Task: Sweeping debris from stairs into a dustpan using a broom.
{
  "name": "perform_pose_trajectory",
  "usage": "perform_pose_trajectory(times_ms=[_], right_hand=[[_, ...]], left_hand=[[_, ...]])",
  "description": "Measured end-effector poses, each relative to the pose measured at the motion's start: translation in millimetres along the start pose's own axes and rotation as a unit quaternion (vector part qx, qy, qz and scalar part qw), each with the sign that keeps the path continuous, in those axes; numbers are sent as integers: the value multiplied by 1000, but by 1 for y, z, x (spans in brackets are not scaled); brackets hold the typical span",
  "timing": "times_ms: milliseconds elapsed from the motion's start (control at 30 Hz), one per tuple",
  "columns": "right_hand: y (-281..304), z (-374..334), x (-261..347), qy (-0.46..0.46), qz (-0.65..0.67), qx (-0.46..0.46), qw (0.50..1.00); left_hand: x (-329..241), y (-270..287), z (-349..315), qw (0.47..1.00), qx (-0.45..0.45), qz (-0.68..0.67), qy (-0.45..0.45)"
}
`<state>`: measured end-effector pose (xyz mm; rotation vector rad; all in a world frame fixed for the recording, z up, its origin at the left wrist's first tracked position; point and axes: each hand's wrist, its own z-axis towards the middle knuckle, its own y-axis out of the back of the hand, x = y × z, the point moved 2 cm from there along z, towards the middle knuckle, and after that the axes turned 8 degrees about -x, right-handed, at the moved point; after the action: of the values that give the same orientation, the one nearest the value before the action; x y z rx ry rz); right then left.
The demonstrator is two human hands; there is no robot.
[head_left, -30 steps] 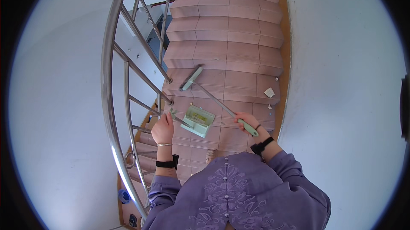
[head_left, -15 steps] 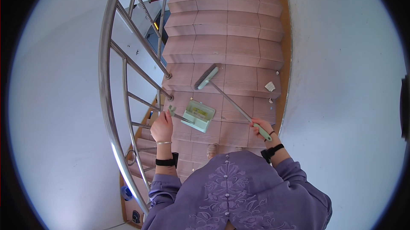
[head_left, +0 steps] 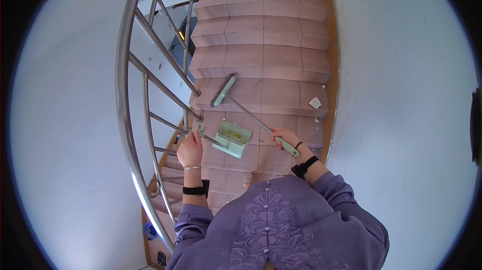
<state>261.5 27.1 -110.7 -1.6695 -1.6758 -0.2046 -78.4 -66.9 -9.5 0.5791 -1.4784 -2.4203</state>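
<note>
1. Green dustpan (head_left: 232,138) sits w/ its tray low over a pink tiled step (head_left: 281,157), just in front of the person; left hand (head_left: 190,150) is clenched round its long handle, near the railing.
2. Broom (head_left: 223,91) w/ green head lies on the step two up, bristles toward the railing side; its thin shaft slants down to the right hand (head_left: 284,137), which is closed round the green grip end.
3. Shaft crosses just above the dustpan's far edge; can't tell if they touch.
4. Steel railing (head_left: 131,119) curves down the left, bars right beside the left hand.
5. White scrap (head_left: 315,102) and smaller crumbs lie by the right wall (head_left: 401,119), apart from the broom head.
6. Stairs rise ahead, tiled pink, w/ orange skirting (head_left: 331,69) along the wall.
</note>
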Motion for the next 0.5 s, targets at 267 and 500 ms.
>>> perform_pose_trajectory(times_ms=[267, 500], right_hand=[[59, 5, -19, -11, 44, -58, 997], [80, -48, -21, -6, 87, -71, 994]], left_hand=[[11, 0, -3, 1000, 6, 1, 11], [8, 4, 0, 1000, 13, -8, 15]])
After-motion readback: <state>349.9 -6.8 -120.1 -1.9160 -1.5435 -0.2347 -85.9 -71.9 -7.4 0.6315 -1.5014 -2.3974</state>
